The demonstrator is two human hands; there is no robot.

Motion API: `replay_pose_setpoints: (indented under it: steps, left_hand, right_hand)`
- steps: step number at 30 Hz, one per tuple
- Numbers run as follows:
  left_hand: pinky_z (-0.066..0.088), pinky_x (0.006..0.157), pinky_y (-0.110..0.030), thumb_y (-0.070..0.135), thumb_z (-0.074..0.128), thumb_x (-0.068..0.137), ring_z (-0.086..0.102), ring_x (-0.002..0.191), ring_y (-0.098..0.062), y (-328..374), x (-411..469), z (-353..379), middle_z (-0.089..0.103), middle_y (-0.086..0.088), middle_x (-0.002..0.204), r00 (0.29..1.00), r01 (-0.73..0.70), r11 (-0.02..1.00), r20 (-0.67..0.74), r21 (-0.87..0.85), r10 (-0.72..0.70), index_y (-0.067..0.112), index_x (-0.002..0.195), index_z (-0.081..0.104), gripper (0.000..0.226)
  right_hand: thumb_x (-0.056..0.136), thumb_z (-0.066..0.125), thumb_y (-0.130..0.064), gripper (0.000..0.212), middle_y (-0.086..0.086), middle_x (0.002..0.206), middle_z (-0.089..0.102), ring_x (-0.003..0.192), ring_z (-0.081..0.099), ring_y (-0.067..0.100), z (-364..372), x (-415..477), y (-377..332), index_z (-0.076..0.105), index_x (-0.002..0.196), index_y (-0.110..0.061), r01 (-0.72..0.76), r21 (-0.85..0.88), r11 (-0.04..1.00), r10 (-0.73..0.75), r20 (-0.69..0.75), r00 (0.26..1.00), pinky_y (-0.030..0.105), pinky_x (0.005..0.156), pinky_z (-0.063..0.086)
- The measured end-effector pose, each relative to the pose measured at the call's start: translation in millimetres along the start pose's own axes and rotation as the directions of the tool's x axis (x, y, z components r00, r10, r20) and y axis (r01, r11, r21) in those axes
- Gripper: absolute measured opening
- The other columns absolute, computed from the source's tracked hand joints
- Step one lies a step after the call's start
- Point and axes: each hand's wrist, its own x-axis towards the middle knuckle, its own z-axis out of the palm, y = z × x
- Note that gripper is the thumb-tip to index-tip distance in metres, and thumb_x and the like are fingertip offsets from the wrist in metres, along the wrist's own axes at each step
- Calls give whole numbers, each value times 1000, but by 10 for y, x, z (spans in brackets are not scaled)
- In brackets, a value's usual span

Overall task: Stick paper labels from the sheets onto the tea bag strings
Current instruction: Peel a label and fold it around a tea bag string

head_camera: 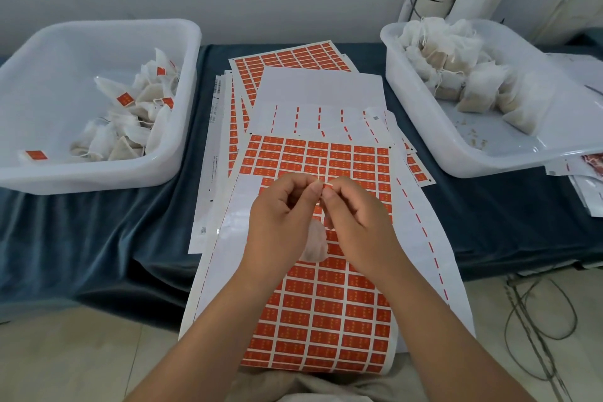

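My left hand point(280, 212) and my right hand point(355, 222) meet fingertip to fingertip above the label sheet point(326, 313). Together they pinch a thin white string point(319, 170) and a small red label point(328, 194) at the same spot. A white tea bag point(315, 243) hangs from the string below and between my hands, partly hidden by them. The sheet of red labels lies under my hands and runs off the table's near edge. More label sheets point(293, 59) are stacked behind it.
A white tub point(182, 81) at the left holds tea bags with red labels. A second white tub point(424, 127) at the right holds unlabelled tea bags. A dark blue cloth point(114, 232) covers the table. Cables point(538, 320) lie on the floor at the right.
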Motion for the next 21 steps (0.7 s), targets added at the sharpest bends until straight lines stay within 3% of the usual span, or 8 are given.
replay_pose_setpoints:
  steps: [3, 6, 11, 13, 16, 21]
  left_hand:
    - [54, 77, -11, 30, 60, 107, 69, 94, -4, 38, 3, 28, 72, 20, 92, 999, 5, 1000, 44, -1, -5, 35, 102, 72, 14]
    - [54, 79, -11, 29, 62, 106, 69, 95, -3, 78, 24, 12, 72, 22, 93, 998, -20, 1000, 55, 20, 19, 41, 98, 71, 17]
    - [56, 78, -11, 35, 60, 106, 70, 96, -2, 67, 24, 43, 74, 19, 94, 995, 98, 993, 9, -62, -98, 39, 100, 73, 15]
    - [55, 78, -10, 33, 60, 107, 70, 97, -1, 63, 15, 51, 73, 21, 95, 996, 83, 994, -3, -72, -84, 41, 101, 72, 16]
    - [53, 81, -8, 28, 59, 107, 69, 100, 1, 48, 5, 23, 72, 25, 98, 999, 33, 997, -10, -64, -33, 45, 102, 69, 21]
    - [54, 81, -10, 27, 60, 107, 70, 100, -3, -1, -14, -5, 74, 22, 98, 1000, 18, 998, 17, -62, -17, 41, 104, 72, 20]
  right_hand:
    - [101, 43, -40, 23, -11, 76, 63, 73, 63, 12, -9, 8, -1, 59, 85, -34, -56, 58, 997, 57, -21, 998, 16, 62, 52]
    - [102, 39, -44, 25, -14, 83, 64, 78, 64, 11, -7, 17, 3, 59, 90, -36, -67, 8, 998, 67, -18, 998, 16, 64, 53]
    - [107, 38, -45, 23, -22, 90, 61, 82, 63, 5, 16, 39, -14, 55, 94, -38, -22, -95, 995, 20, -28, 999, 14, 65, 51]
    - [103, 36, -51, 27, -23, 92, 61, 84, 63, 5, 17, 36, -10, 57, 98, -35, -15, -107, 994, 14, -17, 1000, 16, 66, 52]
    - [108, 42, -43, 21, -23, 89, 61, 82, 63, 5, 5, 36, 19, 58, 98, -34, -16, -108, 994, 19, 28, 999, 13, 65, 50]
    - [108, 41, -39, 21, -18, 90, 62, 83, 64, 10, -37, 43, 33, 59, 97, -34, 4, -114, 993, 4, 72, 997, 26, 70, 55]
